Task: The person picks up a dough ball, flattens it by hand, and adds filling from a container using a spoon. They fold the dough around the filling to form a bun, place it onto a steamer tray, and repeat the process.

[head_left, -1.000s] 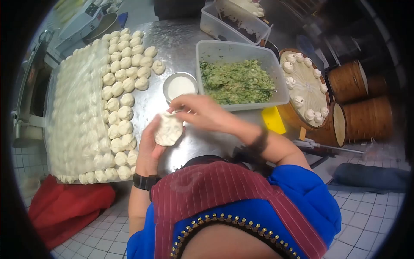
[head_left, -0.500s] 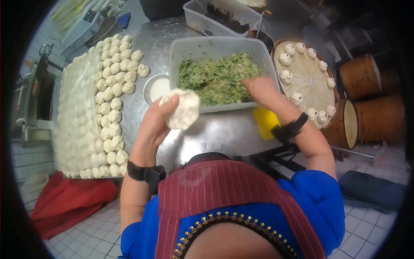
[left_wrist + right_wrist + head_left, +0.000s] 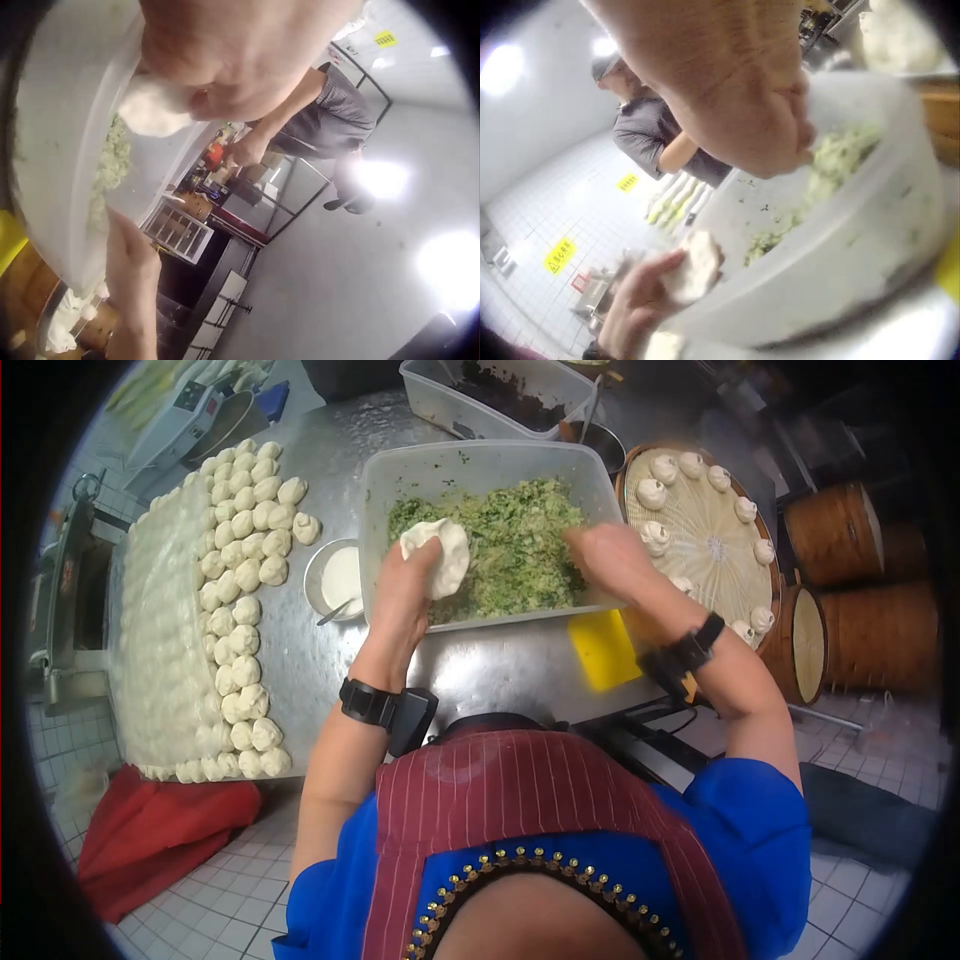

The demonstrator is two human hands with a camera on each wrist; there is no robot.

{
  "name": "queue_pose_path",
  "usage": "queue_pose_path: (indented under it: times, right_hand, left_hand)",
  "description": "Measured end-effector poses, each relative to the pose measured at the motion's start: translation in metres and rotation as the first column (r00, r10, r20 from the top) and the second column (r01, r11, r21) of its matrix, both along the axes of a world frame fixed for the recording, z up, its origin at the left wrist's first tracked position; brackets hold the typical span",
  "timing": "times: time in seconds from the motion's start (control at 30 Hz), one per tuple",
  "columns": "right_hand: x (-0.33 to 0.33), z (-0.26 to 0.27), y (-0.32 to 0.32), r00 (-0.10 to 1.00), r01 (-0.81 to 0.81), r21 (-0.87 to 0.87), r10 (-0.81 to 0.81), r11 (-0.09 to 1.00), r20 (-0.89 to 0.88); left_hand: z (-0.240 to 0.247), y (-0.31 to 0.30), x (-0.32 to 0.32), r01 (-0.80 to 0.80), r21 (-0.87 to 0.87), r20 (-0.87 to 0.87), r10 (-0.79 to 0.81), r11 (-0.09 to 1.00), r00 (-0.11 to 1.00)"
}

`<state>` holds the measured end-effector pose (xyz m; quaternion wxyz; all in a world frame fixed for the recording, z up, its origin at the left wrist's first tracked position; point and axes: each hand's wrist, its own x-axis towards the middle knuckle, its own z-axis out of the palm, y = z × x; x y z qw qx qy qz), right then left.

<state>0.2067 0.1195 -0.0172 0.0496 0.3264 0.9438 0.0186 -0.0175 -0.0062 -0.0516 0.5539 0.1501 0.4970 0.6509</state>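
My left hand [image 3: 403, 595] holds a thin round dough wrapper [image 3: 450, 558], thumb lying across it, over the left front of a clear plastic tub [image 3: 395, 468]. Chopped green filling [image 3: 515, 540] spreads over the tub's bottom. At the tub's right side my right hand [image 3: 612, 563] is curled like a fist, gripping a thin utensil that the fingers hide. In the right wrist view the wrapper [image 3: 697, 266] stands tilted at the tub's rim, and the curled right hand [image 3: 769, 142] hangs above the filling.
Rows of dough balls [image 3: 245, 610], partly under plastic sheet [image 3: 165, 630], cover the left. A bowl of white powder [image 3: 335, 578] with a spoon stands left of the tub. To the right are a round steamer tray [image 3: 715, 550] with buns and a yellow scraper [image 3: 604, 650]. Another person [image 3: 649, 124] stands opposite.
My right hand has left the wrapper and gone right to the filling, where the utensil lay. My left hand has carried the wrapper over the tub. The view has shifted right.
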Motion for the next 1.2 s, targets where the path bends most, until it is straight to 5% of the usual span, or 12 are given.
queue_pose_path:
  times: [0.27, 0.37, 0.43, 0.53, 0.67, 0.77, 0.83, 0.97, 1.1, 1.2]
  right_hand:
    - [0.021, 0.009, -0.029, 0.996, -0.012, -0.126, 0.001, 0.992, -0.090]
    - [0.016, 0.004, -0.039, 0.990, 0.134, -0.217, -0.140, 0.967, -0.016]
    - [0.015, -0.006, -0.042, 0.966, 0.157, -0.232, -0.199, 0.960, -0.167]
    - [0.013, -0.001, -0.048, 0.947, 0.220, -0.309, -0.278, 0.925, -0.159]
    - [0.015, -0.016, -0.051, 0.927, 0.110, -0.462, -0.259, 0.880, -0.273]
    - [0.020, -0.024, -0.046, 0.874, 0.109, -0.672, -0.393, 0.732, -0.287]
    - [0.019, -0.005, -0.042, 0.780, 0.140, -0.938, -0.618, 0.318, -0.093]
    - [0.016, 0.038, -0.050, 0.695, 0.138, -0.955, -0.713, 0.262, -0.095]
    - [0.012, 0.048, -0.055, 0.641, 0.102, -0.955, -0.753, 0.280, -0.152]
    - [0.004, 0.026, -0.070, 0.678, -0.017, -0.769, -0.558, 0.639, -0.479]
  left_hand:
    - [-0.003, 0.000, -0.007, -0.111, -0.027, 0.017, 0.111, 0.993, 0.994]
    - [-0.001, 0.002, 0.000, -0.070, -0.026, 0.023, 0.071, 0.997, 0.997]
    - [-0.009, 0.005, -0.003, -0.033, -0.029, 0.032, 0.034, 0.999, 0.999]
    - [-0.009, 0.004, -0.002, -0.041, -0.020, 0.055, 0.042, 0.999, 0.998]
    - [-0.005, 0.005, 0.001, -0.080, -0.042, 0.057, 0.083, 0.996, 0.995]
    - [-0.007, 0.004, -0.002, -0.110, -0.050, 0.060, 0.113, 0.993, 0.992]
    - [-0.013, 0.004, -0.006, -0.108, -0.043, 0.059, 0.111, 0.993, 0.992]
    - [-0.008, 0.007, -0.009, 0.089, -0.113, 0.144, -0.073, 0.990, 0.987]
    - [0.014, 0.008, 0.014, 0.223, -0.070, 0.232, -0.202, 0.972, 0.951]
    - [0.003, 0.011, 0.029, 0.172, 0.042, 0.188, -0.177, 0.984, 0.966]
